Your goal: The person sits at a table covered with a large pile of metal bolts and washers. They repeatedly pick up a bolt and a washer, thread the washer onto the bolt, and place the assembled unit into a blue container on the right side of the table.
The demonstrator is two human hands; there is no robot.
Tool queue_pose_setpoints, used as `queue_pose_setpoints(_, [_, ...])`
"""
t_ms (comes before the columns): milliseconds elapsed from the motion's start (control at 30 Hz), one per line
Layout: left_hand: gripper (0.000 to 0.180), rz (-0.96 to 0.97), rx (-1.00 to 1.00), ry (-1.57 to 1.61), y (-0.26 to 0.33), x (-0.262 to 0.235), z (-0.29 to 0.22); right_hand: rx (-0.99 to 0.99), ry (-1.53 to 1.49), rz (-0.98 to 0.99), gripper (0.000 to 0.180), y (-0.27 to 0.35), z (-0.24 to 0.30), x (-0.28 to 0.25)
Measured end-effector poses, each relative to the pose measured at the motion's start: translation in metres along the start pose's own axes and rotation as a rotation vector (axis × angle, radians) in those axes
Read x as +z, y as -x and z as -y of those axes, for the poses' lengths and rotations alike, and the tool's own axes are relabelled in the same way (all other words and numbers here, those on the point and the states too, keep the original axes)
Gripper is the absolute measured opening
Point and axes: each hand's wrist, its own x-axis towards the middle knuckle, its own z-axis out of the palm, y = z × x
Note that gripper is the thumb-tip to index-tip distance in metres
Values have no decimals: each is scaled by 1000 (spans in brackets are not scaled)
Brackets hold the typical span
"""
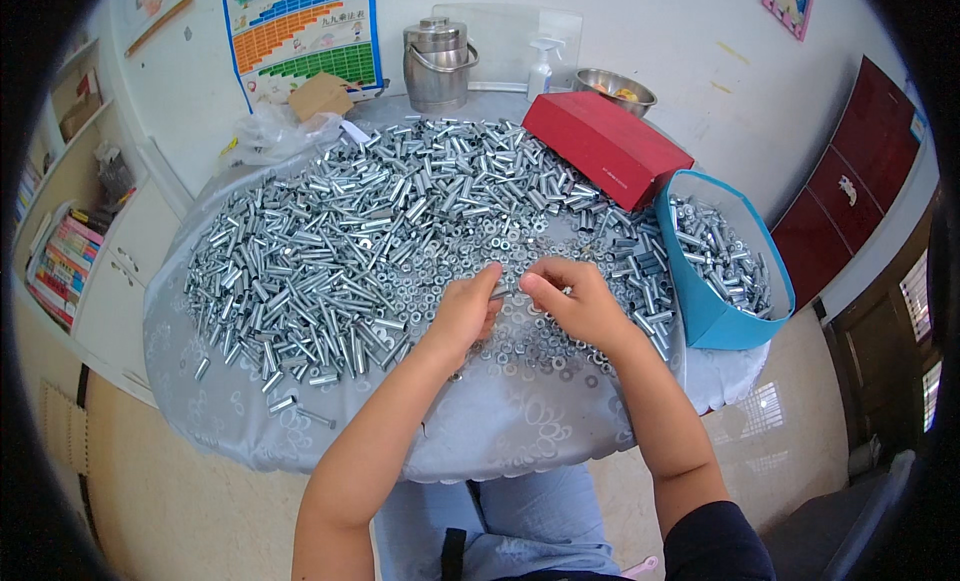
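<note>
Pinching small metal piece (505, 293) between both hands at table middle, just above loose washers (520, 346). Left hand (462, 311) curled, fingertips closed on piece; right hand (570, 299) curled likewise, gripping other end. Heap of metal tubes (330, 251) left, blue box (715, 316) right, red box (608, 146) behind. Best kept aligned, steady, low over table (480, 431).
</note>
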Motion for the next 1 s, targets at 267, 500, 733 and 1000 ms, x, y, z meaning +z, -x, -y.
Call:
queue_pose_setpoints(267, [43, 16, 33, 47, 2, -3, -1, -260, -11, 9, 27, 0, 8, -4])
queue_pose_setpoints(500, [45, 90, -7, 92, -1, -8, 1, -220, 0, 71, 22, 1, 9, -2])
queue_pose_setpoints(733, [45, -30, 49, -40, 3, -1, -1, -190, 230, 81, 22, -3, -1, -5])
queue_pose_setpoints(1000, [46, 29, 27, 13, 0, -7, -1, -303, 74, 14, 23, 1, 10, -2])
